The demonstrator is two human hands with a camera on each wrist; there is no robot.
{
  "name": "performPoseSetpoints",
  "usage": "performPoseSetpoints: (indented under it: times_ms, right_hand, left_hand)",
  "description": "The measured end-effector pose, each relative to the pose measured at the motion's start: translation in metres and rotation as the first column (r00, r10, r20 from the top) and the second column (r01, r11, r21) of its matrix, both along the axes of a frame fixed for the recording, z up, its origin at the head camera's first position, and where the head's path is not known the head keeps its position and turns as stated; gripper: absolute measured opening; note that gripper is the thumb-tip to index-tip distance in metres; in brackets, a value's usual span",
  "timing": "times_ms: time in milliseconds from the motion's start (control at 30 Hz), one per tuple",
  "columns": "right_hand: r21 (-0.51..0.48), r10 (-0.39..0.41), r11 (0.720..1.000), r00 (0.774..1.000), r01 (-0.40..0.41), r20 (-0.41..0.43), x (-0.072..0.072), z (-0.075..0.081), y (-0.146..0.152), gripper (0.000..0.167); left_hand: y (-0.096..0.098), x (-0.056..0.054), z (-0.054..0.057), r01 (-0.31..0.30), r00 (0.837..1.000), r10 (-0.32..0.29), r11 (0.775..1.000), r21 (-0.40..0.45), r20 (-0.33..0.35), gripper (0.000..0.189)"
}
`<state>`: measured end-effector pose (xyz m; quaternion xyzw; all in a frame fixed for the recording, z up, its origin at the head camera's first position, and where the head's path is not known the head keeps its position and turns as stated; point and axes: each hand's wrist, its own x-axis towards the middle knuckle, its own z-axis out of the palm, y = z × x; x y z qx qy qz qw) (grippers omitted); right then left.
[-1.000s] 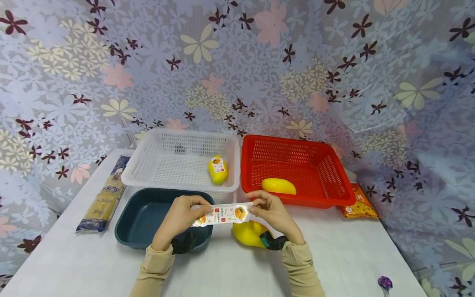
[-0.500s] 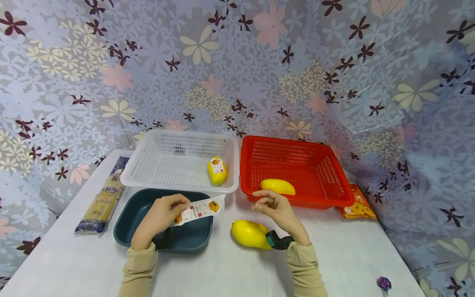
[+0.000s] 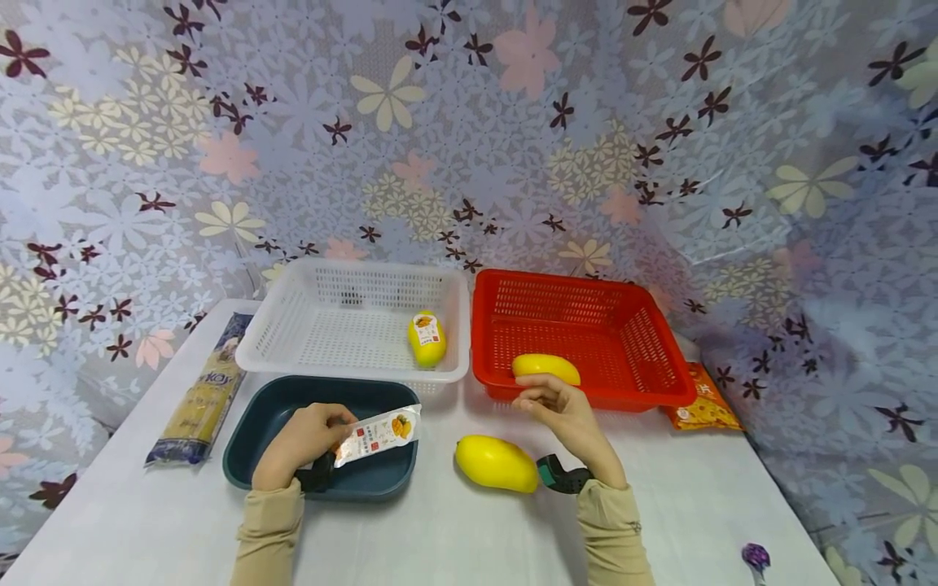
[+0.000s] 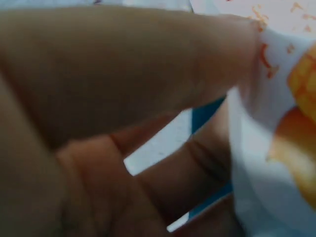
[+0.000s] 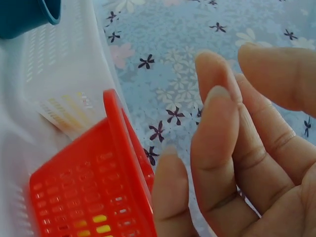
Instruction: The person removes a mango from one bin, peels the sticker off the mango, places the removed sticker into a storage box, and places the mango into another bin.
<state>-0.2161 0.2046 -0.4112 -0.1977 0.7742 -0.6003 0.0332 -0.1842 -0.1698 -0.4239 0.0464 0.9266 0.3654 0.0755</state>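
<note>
Over the dark teal basin (image 3: pixel 381 392), my left hand (image 3: pixel 296 443) pinches one end of a white label strip (image 3: pixel 375 436) printed with mangoes and red squares. In the left wrist view the label strip (image 4: pixel 276 103) lies under a fingertip. My right hand (image 3: pixel 575 423) holds nothing, its fingers loosely bent, just in front of the red basket (image 3: pixel 586 321). A yellow mango (image 3: pixel 497 464) lies on the table left of the right wrist. Another mango (image 3: pixel 545 367) is in the red basket. The white basket (image 3: pixel 340 325) holds a mango (image 3: pixel 427 340) bearing a similar label.
A long pasta packet (image 3: pixel 199 399) lies at the far left, beside the basin and white basket. Right of the red basket is an orange snack bag (image 3: pixel 707 403). A purple-headed lollipop (image 3: pixel 756 557) sits near the front right. A floral cloth (image 3: pixel 440 122) hangs behind.
Both hands held the strip at first. My right hand has let go and shifted slightly right, while my left hand has carried the strip left and down over the teal basin.
</note>
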Motion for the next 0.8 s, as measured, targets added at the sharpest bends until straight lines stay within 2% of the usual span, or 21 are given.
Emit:
performPoseSetpoints:
  times_ms: [133, 300, 367, 467, 600, 700, 800]
  right_hand:
    - [-0.002, -0.032, 0.999, 0.999, 0.032, -0.029, 0.004, 0.000, 0.008, 0.035]
    - [0.027, -0.105, 0.994, 0.991, 0.107, -0.080, 0.010, 0.000, 0.016, 0.032]
    - [0.046, -0.146, 0.987, 0.983, 0.152, -0.109, 0.012, -0.001, 0.020, 0.031]
    - [0.079, -0.225, 0.968, 0.961, 0.240, -0.160, 0.015, -0.003, 0.026, 0.033]
    - [0.095, -0.316, 0.936, 0.927, 0.339, -0.202, 0.018, -0.006, 0.038, 0.036]
    - [0.109, -0.355, 0.917, 0.910, 0.384, -0.215, 0.020, -0.008, 0.046, 0.037]
    - [0.141, -0.388, 0.894, 0.892, 0.426, -0.231, 0.024, -0.011, 0.053, 0.039]
  left_hand:
    - [0.001, 0.000, -0.002, -0.064, 0.996, 0.071, 0.992, -0.111, 0.057, 0.018]
    - [0.000, 0.001, 0.000, -0.169, 0.971, 0.201, 0.961, -0.220, 0.129, 0.024]
    - [-0.001, 0.001, 0.000, -0.188, 0.963, 0.226, 0.954, -0.233, 0.146, 0.026]
    - [0.000, 0.001, 0.000, -0.198, 0.961, 0.238, 0.949, -0.246, 0.142, 0.027]
    - [0.003, 0.000, 0.000, -0.228, 0.961, 0.260, 0.937, -0.264, 0.095, 0.030]
    - [0.007, 0.000, 0.002, -0.281, 0.956, 0.294, 0.927, -0.249, 0.015, 0.034]
    - [0.013, 0.001, 0.006, -0.335, 0.942, 0.322, 0.922, -0.196, -0.092, 0.034]
